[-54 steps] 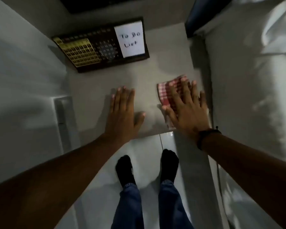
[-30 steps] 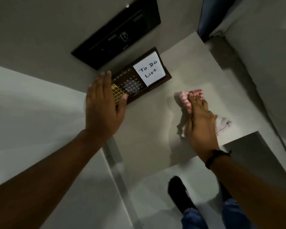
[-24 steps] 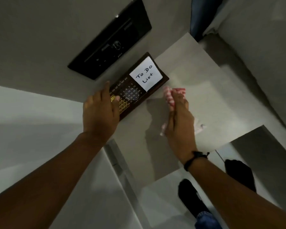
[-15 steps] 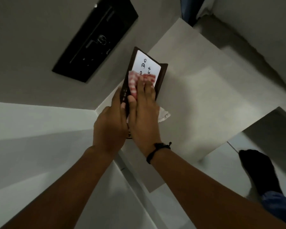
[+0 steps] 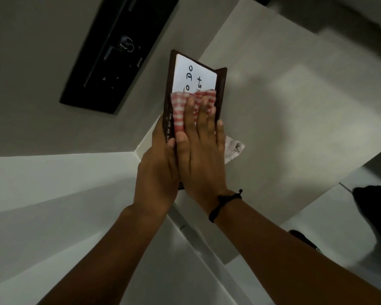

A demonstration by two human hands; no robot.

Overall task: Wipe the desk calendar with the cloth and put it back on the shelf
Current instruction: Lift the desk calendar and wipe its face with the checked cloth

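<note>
- Left hand (image 5: 156,170) grips the desk calendar (image 5: 220,93) by its left edge, lifted above the shelf (image 5: 295,119).
- Right hand (image 5: 201,150), fingers flat and spread, presses the checked cloth (image 5: 180,108) against the calendar's face, below the white note (image 5: 194,75).

Home: white shelf (image 5: 284,133), socked foot (image 5: 374,208)

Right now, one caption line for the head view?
Left hand holds the desk calendar while right hand presses the checked cloth against it.
</note>
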